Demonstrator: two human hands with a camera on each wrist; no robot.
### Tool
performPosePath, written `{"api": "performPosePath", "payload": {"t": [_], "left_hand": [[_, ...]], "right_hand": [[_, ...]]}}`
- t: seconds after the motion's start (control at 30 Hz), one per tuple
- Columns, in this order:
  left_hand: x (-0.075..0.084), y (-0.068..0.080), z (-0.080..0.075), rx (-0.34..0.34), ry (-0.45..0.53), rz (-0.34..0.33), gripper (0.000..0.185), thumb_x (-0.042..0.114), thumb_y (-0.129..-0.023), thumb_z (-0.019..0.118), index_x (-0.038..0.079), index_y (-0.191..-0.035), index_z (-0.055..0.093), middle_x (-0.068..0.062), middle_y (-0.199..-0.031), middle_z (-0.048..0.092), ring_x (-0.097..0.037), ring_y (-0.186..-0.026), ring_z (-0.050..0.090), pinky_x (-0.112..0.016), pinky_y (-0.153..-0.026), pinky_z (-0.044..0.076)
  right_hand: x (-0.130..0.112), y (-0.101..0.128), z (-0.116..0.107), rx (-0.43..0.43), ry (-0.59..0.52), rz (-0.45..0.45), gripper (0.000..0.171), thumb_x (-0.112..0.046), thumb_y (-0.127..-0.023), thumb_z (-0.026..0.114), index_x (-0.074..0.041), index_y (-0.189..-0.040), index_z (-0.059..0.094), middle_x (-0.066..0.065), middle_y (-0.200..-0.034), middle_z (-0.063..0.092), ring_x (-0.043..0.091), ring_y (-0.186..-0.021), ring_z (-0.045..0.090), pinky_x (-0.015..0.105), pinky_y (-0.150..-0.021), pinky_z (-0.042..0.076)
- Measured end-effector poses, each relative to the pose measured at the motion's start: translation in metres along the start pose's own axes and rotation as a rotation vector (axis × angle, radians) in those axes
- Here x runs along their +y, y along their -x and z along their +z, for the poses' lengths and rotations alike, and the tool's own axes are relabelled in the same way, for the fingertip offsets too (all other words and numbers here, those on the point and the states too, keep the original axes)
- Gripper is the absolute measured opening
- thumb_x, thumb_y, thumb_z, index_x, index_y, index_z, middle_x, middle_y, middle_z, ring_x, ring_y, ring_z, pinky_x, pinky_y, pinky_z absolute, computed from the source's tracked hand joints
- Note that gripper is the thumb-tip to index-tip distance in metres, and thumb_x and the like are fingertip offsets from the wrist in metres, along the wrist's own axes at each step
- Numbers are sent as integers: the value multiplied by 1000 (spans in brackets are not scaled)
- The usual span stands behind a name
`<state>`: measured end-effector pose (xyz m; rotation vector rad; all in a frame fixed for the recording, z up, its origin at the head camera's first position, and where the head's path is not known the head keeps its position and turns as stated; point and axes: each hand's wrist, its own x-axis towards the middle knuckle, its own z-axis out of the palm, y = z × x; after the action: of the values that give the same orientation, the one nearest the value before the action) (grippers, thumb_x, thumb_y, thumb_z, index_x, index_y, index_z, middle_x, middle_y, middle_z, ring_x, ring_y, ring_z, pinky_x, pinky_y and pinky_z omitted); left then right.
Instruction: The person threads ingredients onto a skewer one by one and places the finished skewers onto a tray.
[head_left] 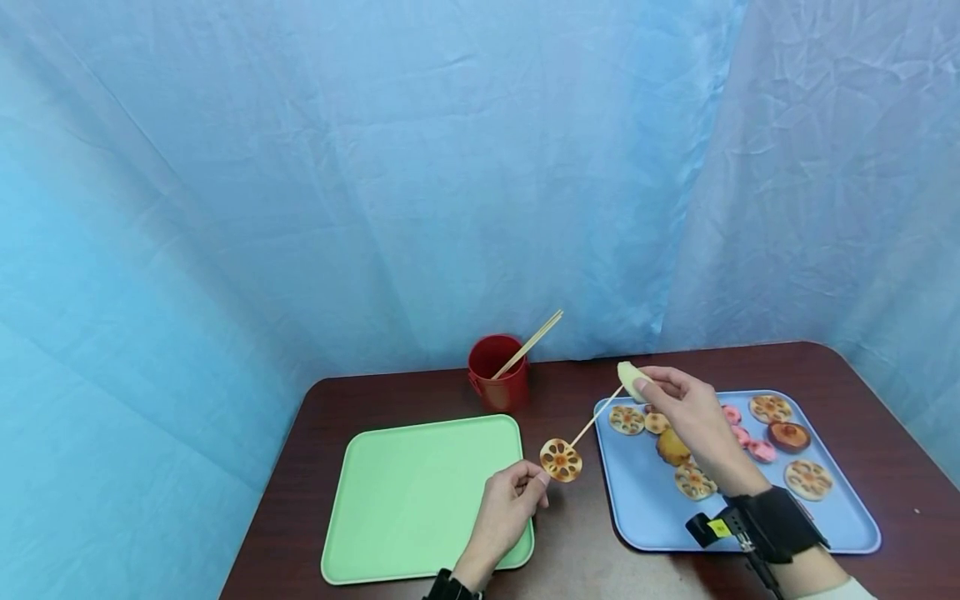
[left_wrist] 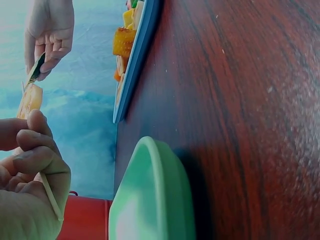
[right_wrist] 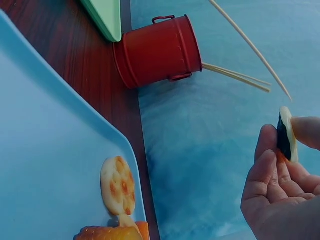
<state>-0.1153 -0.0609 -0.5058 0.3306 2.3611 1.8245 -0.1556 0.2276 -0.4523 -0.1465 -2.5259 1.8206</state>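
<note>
In the head view my left hand (head_left: 510, 504) grips a bamboo skewer (head_left: 597, 415) just below a browned lotus root slice (head_left: 561, 461) threaded on it. The skewer's lower end shows below the fingers in the left wrist view. My right hand (head_left: 693, 417) pinches a pale green vegetable slice (head_left: 632, 379) between thumb and fingers. Seen from the right wrist, that slice (right_wrist: 287, 134) has a dark skin along one side. The skewer's pointed tip (right_wrist: 289, 96) stands close to the slice's edge, apart from it in this view.
A blue tray (head_left: 630, 525) under my right arm bears several lotus root slices, pink pieces and other browned food pieces. On the left lies a green tray (head_left: 420, 500). Behind stands a red bucket (head_left: 501, 387) with several skewers (head_left: 532, 340), near the blue curtain.
</note>
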Motion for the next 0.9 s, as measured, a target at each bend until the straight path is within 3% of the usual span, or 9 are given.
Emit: {"api": "performPosePath", "payload": {"t": [0.3,0.67,0.9], "left_hand": [[0,1,-1,-33,-12,-15,22,17,-100,65,-2,-92,72,0,-67,66,-2,-52,49,-16,-50,37],[-3,0,-1,-46,8,-34,21,16,-101,65,-2,-94,72,-1,-67,66,-4,-51,51,-17,-50,39],[-2,0,0,-8,-6,-15,20,18,-101,66,1,-94,73,-4,-67,67,-6,-50,51,-17,-50,38]], "right_hand": [[-4,2,2,24,-1,-22,64,-53,-102,59,-4,-142,56,18,-128,66,12,-101,61,22,-81,52],[-1,4,6,1,4,-47,59,-54,-102,59,-8,-139,60,14,-129,67,25,-109,62,22,-84,53],[-1,7,11,-31,-60,-20,57,-50,-102,61,-5,-138,59,14,-125,68,16,-102,64,27,-83,55]]}}
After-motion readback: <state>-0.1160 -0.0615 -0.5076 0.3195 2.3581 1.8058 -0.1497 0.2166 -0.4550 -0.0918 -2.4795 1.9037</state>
